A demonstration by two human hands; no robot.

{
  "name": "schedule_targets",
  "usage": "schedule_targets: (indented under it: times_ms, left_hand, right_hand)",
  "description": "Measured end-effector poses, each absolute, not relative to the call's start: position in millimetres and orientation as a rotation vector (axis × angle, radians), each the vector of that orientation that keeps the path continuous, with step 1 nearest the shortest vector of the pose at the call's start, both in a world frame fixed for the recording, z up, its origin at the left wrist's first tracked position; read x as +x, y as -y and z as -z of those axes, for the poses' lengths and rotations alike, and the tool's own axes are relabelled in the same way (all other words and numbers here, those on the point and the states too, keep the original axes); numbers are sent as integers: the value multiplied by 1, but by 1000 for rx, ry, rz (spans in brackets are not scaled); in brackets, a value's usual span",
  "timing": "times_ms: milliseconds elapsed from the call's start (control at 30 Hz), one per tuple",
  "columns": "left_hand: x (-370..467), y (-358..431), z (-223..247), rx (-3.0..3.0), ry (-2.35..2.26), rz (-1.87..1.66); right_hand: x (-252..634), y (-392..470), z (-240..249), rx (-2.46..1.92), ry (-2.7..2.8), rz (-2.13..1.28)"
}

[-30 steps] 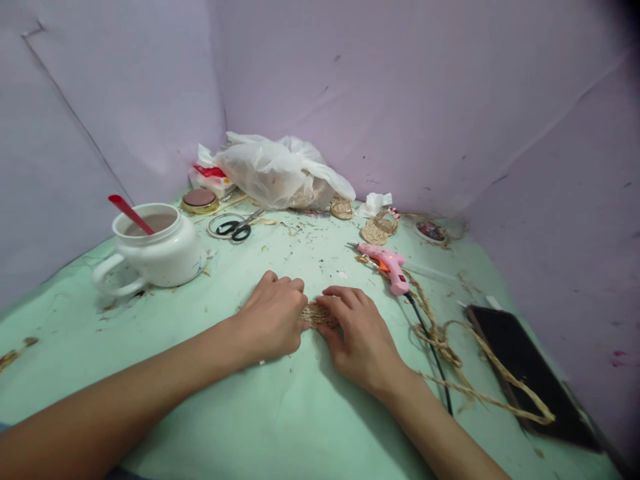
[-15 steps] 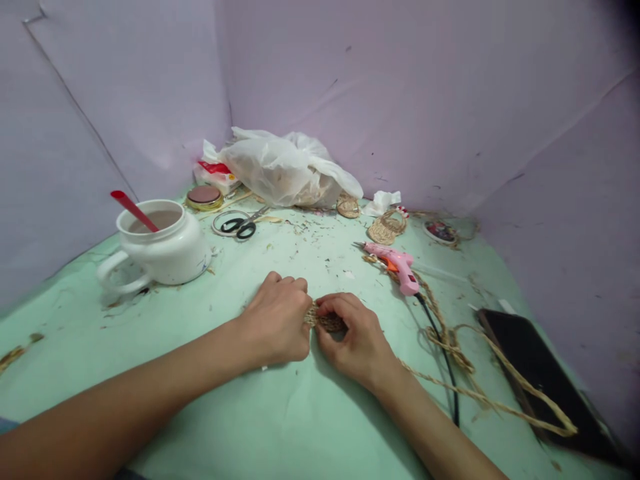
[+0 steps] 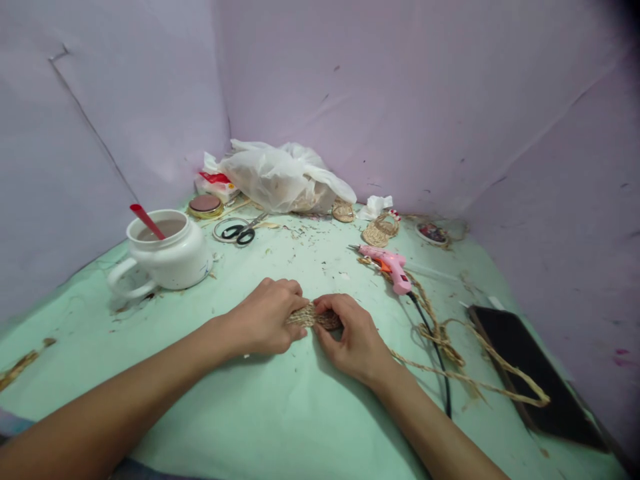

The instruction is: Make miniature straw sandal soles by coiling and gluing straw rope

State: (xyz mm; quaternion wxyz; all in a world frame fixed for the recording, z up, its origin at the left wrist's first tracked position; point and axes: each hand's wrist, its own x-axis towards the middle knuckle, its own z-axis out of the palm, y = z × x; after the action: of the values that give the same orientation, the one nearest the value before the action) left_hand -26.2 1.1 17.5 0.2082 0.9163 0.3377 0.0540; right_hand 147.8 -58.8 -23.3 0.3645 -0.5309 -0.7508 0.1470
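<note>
A small flat piece of woven natural fibre (image 3: 303,316) lies between my two hands, low over the green table cover. My left hand (image 3: 270,316) grips its left end, thumb below and fingers above. With thumb and fingertips, my right hand (image 3: 350,337) pinches the right part, which looks darker and curves inside the grip. Some of the piece is hidden by my fingers. From beside my right wrist a braided fibre cord (image 3: 470,387) trails off to the right; whether it joins the piece I cannot tell.
A pink glue gun (image 3: 390,263) with a black cable rests right of centre. Near the right edge lies a black phone (image 3: 530,373). A white mug (image 3: 173,260) holding a red stick stands left. Behind are scissors (image 3: 240,233), a plastic bag (image 3: 285,177) and small woven slippers (image 3: 380,230).
My left hand has shifted slightly left and its grip has loosened, baring more of the woven piece. My right hand keeps its pinch. The whole view has tilted a little.
</note>
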Motion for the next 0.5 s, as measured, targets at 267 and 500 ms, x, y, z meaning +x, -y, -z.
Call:
schedule_targets:
  times_ms: [267,500]
  left_hand:
    - [-34,3,-16,2558,-891,-154]
    - [-22,14,-9,2734,-1026,-229]
  right_hand:
    - [146,58,27,-1176,2085,-73]
    - [138,58,30,-1199,2064,24]
